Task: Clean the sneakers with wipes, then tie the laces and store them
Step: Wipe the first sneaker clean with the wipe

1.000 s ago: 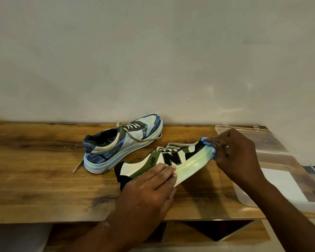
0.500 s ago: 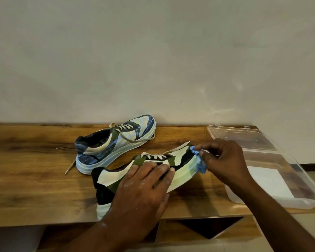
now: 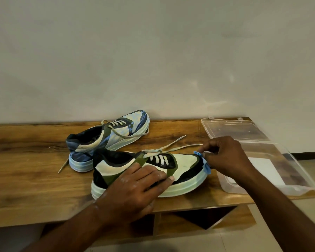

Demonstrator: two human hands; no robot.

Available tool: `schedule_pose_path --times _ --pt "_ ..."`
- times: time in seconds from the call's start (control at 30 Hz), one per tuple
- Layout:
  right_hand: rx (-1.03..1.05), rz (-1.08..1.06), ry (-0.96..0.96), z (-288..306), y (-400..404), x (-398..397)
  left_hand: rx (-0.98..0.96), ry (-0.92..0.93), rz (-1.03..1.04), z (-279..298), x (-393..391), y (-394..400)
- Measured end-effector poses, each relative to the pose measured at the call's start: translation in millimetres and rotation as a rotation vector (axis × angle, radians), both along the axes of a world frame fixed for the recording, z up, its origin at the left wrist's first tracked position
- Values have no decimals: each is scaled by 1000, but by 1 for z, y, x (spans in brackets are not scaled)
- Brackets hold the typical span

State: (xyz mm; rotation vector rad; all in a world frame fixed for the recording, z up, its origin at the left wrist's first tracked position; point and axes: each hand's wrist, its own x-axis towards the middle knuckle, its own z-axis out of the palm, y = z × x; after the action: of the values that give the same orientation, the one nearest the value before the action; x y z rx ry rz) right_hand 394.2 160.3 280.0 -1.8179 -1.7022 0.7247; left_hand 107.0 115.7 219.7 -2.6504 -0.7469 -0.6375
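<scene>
Sneaker (image 3: pixel 182 166) lowered flat, fingers (image 3: pixel 205 149) pinching wipe (image 3: pixel 206 167)

This looks like a room in a home, probably an entry or storage corner. A plain, unpainted-looking plaster wall (image 3: pixel 153 60) rises straight behind a low wooden bench (image 3: pixel 25 160) with open cubbies beneath it, standing on a pale tiled floor (image 3: pixel 198 240). On the bench sit 2 worn sneakers (image 3: pixel 107 137) and a clear plastic storage box (image 3: pixel 273 160).

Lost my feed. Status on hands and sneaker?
Left hand pressing near sneaker flat on table. Right hand pinching blue wipe at toe. Nothing blocking.
</scene>
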Motion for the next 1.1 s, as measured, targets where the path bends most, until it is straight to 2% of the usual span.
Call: schedule_pose_path --times 0.2,0.47,0.83,1.0,1.1 --pt "-116 90 -101 12 -4 4 -15 51 6 -1 -10 14" --pt "-293 206 -211 29 -20 7 -34 26 19 -5 -3 11" --pt "-429 213 -289 33 -35 4 -97 7 -18 -7 11 14" --pt "-555 269 -235 41 -42 3 -211 -36 24 -11 15 15" --pt "-490 340 -287 34 -50 -6 -243 -85 102 -15 24 22"
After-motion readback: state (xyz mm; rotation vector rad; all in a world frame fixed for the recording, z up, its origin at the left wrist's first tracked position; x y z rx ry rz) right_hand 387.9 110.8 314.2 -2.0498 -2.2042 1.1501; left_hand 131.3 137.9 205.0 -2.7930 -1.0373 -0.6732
